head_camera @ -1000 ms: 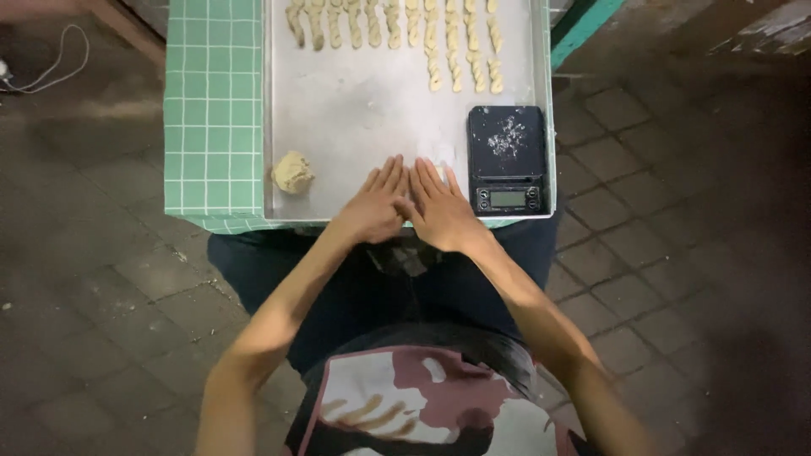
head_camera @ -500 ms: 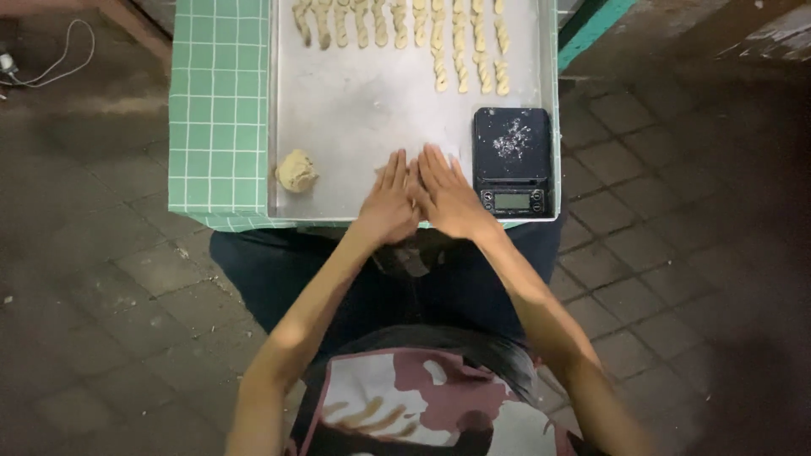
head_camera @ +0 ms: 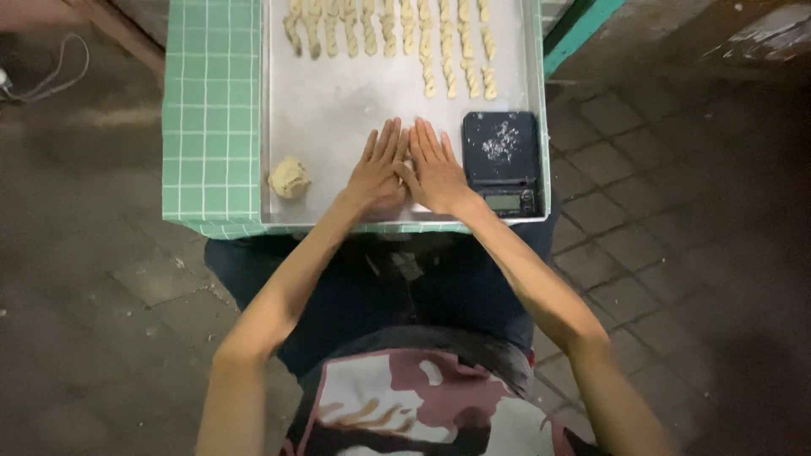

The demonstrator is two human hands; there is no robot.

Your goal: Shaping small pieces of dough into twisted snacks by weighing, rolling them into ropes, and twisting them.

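Seen from above, a seated person leans over a metal tray (head_camera: 321,127) that rests on a green tiled table (head_camera: 211,101). The left hand (head_camera: 378,173) and right hand (head_camera: 435,169) lie flat, palms down, side by side in the tray's near middle, thumbs touching, fingers spread and pointing away from the body. Both hands are open and grasp nothing; they press down on a small piece of dough (head_camera: 405,166), of which only a pale sliver shows between them. This looks like rolling dough into a strand. To do it well, the palms should stay level, press lightly and evenly, and travel together, drifting apart outward so the strand thins evenly rather than flattening. A dough lump (head_camera: 290,177) sits well to the left, near the tray's front left corner. A black scale (head_camera: 500,160), dusted with crumbs, stands just right of the right hand. Rows of twisted dough sticks (head_camera: 389,34) line the tray's far edge. Compared with a second ago, the hands have pushed forward, away from the tray's near edge and farther up the tray, fingers more stretched out; the lump, scale and sticks lie as before.
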